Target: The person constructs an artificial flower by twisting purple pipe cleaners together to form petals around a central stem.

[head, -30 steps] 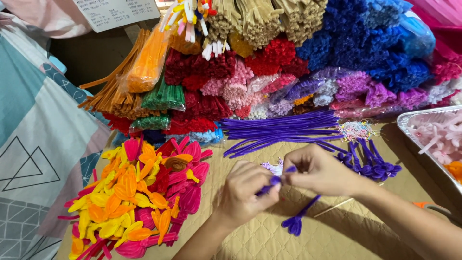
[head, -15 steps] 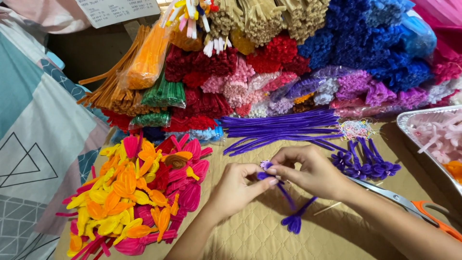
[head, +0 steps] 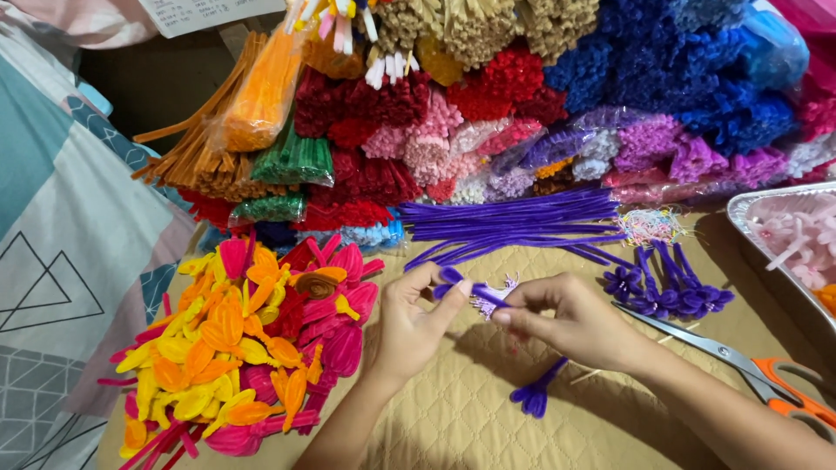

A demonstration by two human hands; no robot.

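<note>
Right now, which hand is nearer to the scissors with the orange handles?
Right. The right hand sits just left of the scissors, close to the blade tips. The left hand is farther left, beside the pile of pink, yellow and orange flowers.

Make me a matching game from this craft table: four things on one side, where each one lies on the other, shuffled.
Things:
1. scissors
2. yellow and pink flowers
3. metal tray
4. straight purple stems

Places:
A. far right edge
B. under the right forearm
C. left of the hands
D. beyond the hands, before the piled bundles

Pairs: 1-B, 2-C, 3-A, 4-D
</note>
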